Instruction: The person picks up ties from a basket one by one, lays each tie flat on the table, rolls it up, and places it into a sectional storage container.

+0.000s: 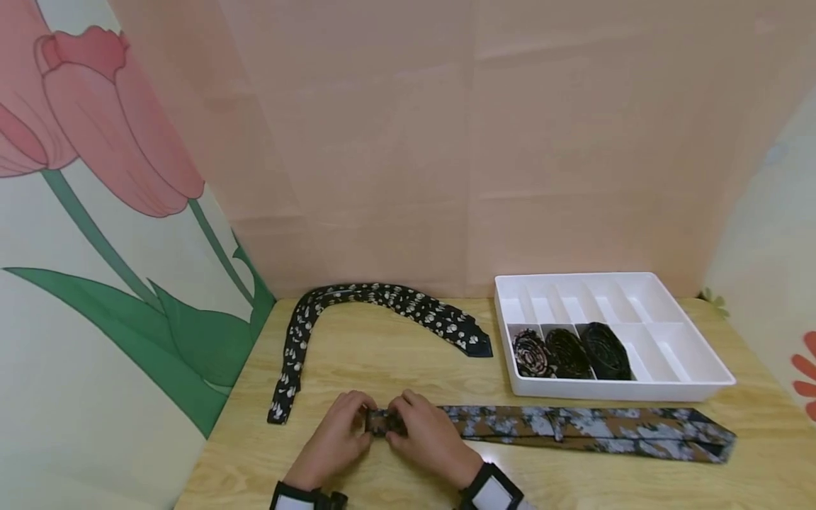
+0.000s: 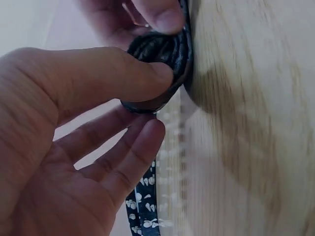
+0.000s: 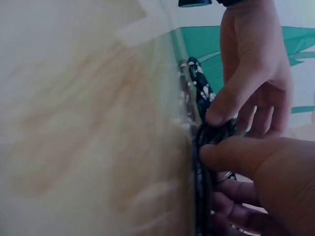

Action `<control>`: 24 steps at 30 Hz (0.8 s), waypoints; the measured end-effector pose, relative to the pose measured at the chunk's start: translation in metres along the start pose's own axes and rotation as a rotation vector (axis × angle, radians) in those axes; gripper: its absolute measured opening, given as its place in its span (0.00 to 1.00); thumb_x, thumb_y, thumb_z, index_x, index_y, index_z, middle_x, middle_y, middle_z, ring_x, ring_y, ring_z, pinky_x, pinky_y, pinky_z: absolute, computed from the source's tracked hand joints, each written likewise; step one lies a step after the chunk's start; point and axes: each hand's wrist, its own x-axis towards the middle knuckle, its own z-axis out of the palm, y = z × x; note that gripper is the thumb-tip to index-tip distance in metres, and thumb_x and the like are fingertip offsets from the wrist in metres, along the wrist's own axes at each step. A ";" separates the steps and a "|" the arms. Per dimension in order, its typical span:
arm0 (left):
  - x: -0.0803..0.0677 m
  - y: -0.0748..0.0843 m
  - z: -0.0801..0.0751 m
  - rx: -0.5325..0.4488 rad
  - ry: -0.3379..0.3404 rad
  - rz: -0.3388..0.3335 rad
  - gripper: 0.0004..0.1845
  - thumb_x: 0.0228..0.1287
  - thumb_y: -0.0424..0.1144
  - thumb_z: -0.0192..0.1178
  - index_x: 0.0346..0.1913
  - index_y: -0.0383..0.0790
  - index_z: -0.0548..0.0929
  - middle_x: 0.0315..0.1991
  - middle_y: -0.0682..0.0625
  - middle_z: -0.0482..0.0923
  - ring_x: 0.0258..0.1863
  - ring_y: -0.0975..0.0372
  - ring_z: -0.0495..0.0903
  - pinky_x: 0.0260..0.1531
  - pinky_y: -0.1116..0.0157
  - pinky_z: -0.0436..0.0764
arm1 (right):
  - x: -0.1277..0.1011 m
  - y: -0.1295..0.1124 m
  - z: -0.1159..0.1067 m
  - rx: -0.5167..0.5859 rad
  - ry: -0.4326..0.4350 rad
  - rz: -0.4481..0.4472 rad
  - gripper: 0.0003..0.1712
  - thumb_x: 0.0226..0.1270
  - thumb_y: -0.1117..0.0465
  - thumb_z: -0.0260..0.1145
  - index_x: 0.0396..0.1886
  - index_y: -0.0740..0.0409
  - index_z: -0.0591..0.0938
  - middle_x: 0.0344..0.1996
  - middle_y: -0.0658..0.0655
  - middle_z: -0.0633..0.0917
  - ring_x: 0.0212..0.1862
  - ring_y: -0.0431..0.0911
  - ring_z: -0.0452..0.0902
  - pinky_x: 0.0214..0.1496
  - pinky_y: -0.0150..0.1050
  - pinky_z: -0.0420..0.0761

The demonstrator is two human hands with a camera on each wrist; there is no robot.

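On the surface [image 1: 382, 350], brown tie [image 1: 605, 431] laid out rightward from its coil [image 1: 377, 423], my left grip [image 1: 333, 438] and right grip [image 1: 428, 439] both pinching that coil, black tie [image 1: 421, 306] beyond, tray [image 1: 625, 390] farther right.

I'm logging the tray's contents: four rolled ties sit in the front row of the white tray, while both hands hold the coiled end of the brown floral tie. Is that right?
Not quite: the head view shows three rolled ties, not four, in the front row of the white tray. The left hand and right hand do hold the coiled end of the brown floral tie.
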 end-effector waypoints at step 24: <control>0.014 0.019 0.012 0.042 -0.053 0.176 0.20 0.55 0.41 0.70 0.49 0.62 0.77 0.47 0.67 0.72 0.45 0.73 0.74 0.46 0.68 0.78 | -0.012 0.014 -0.014 -0.030 0.046 -0.011 0.26 0.51 0.40 0.75 0.47 0.43 0.81 0.40 0.43 0.76 0.43 0.38 0.69 0.41 0.36 0.76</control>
